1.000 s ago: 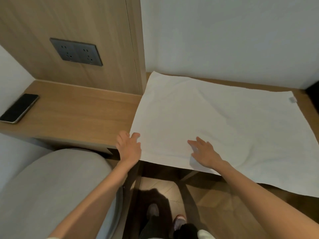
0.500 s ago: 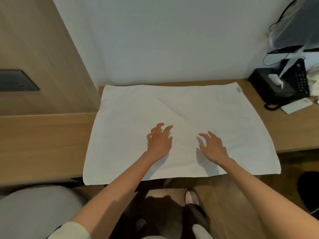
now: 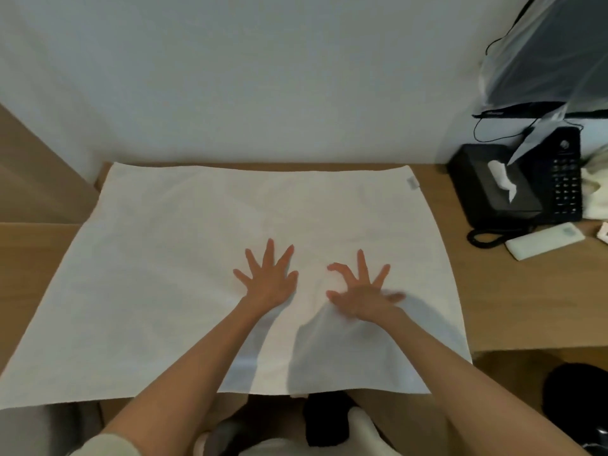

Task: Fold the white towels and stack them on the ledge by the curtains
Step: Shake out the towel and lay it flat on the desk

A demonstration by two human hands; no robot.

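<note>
A white towel [image 3: 158, 274] lies spread flat over the wooden desk [image 3: 506, 307], its near edge hanging past the desk's front. A small tag sits at its far right corner. My left hand [image 3: 268, 281] rests flat on the middle of the towel with fingers spread wide. My right hand [image 3: 362, 291] lies just to its right on the towel, fingers also spread, slightly blurred. Neither hand holds anything. The ledge and curtains are not in sight.
A black tissue box [image 3: 493, 185] and black desk phone [image 3: 564, 179] stand at the desk's far right, with a white remote [image 3: 544, 240] in front of them. A plastic-wrapped dark object [image 3: 552, 60] hangs above. A wood panel [image 3: 33, 179] rises at left.
My view swung right from the side shelf with the sockets and phone. My left hand moved from the towel's left corner to its middle, and both hands now lie flat with fingers spread.
</note>
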